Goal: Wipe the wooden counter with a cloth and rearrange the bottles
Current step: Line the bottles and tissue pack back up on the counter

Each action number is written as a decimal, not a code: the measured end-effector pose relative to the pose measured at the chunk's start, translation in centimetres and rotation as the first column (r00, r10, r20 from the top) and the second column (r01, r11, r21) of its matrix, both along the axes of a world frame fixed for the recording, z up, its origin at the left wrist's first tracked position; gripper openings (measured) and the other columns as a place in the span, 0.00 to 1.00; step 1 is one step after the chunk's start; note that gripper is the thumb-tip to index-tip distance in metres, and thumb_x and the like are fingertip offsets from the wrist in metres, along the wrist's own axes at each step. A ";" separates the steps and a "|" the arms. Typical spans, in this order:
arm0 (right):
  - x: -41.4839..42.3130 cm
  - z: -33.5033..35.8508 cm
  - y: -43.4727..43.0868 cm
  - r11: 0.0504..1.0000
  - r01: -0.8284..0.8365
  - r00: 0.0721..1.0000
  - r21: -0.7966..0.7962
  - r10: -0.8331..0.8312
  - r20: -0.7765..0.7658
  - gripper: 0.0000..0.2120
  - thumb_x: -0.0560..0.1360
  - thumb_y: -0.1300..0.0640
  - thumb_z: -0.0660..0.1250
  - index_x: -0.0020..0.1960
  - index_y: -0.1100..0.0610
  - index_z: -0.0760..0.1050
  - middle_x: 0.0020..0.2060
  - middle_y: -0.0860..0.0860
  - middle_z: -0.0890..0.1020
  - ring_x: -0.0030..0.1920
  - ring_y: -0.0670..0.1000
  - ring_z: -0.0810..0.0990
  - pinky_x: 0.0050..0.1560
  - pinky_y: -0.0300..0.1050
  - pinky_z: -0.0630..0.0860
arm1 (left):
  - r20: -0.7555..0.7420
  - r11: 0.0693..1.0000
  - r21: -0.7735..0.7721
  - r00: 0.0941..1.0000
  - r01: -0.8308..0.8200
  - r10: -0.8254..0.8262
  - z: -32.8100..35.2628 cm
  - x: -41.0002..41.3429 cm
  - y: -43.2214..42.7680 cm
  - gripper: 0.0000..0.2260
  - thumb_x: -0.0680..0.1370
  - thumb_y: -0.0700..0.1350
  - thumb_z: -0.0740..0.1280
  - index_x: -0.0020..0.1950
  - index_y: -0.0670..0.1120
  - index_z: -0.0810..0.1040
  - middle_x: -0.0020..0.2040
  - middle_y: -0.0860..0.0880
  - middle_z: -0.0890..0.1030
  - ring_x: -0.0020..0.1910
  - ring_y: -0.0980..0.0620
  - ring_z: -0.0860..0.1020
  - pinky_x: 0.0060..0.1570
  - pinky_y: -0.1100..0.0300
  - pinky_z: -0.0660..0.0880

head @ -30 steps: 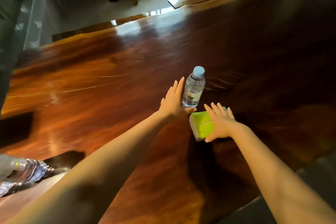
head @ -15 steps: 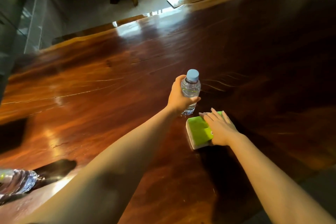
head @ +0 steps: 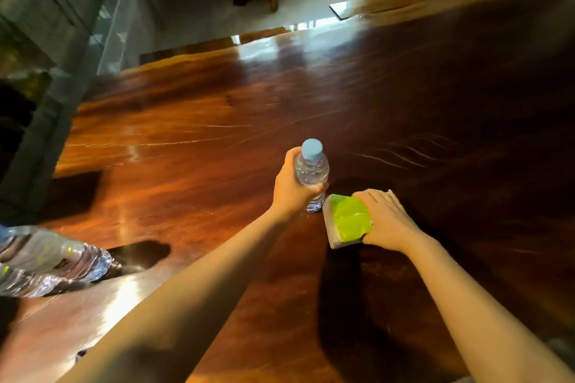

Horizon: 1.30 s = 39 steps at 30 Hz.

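Two bare forearms, no sleeves, left hand, right hand, no rings or watch visible

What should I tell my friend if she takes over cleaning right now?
Left hand: closed around the bottle, upright; whether its base touches the counter is unclear.
Right hand: flat on the green cloth, pressing it to the counter just right of the bottle.
More bottles lie at the near left edge.
Done: cannot tell how much is wiped.
Left: move the bottle aside, wipe where it stood and the rest, then arrange the bottles.
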State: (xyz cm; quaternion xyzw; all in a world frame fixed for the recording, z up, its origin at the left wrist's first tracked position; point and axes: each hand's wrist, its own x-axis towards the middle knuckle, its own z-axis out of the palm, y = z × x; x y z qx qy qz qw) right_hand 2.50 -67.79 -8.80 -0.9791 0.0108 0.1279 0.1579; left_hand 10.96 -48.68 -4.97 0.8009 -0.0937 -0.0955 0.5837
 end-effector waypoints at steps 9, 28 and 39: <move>4.3 0.5 11.0 0.981 -0.161 0.986 0.109 0.165 -0.031 0.42 0.64 0.53 0.73 0.73 0.51 0.57 0.71 0.50 0.64 0.76 0.50 0.53 0.76 0.54 0.40 | 0.005 0.978 0.017 0.978 -0.210 0.210 1.7 -1.2 13.5 0.32 0.66 0.36 0.76 0.64 0.50 0.66 0.55 0.50 0.77 0.54 0.50 0.78 0.54 0.59 0.75; 7.9 0.4 30.4 0.956 -0.287 0.958 -0.061 0.287 -0.014 0.38 0.66 0.53 0.72 0.71 0.51 0.58 0.69 0.49 0.66 0.75 0.53 0.57 0.76 0.59 0.46 | -0.017 0.905 0.019 0.905 -0.425 0.426 0.0 -2.2 31.0 0.31 0.64 0.36 0.75 0.60 0.56 0.66 0.53 0.51 0.78 0.51 0.50 0.78 0.52 0.59 0.76; 8.4 -0.5 32.1 0.961 -0.182 0.977 -0.207 0.154 -0.146 0.46 0.67 0.50 0.73 0.76 0.55 0.50 0.73 0.53 0.62 0.76 0.56 0.53 0.75 0.63 0.45 | -0.027 0.936 0.018 0.936 -0.351 0.351 -0.6 -1.2 34.1 0.32 0.65 0.37 0.75 0.65 0.50 0.66 0.54 0.51 0.77 0.53 0.50 0.78 0.53 0.59 0.76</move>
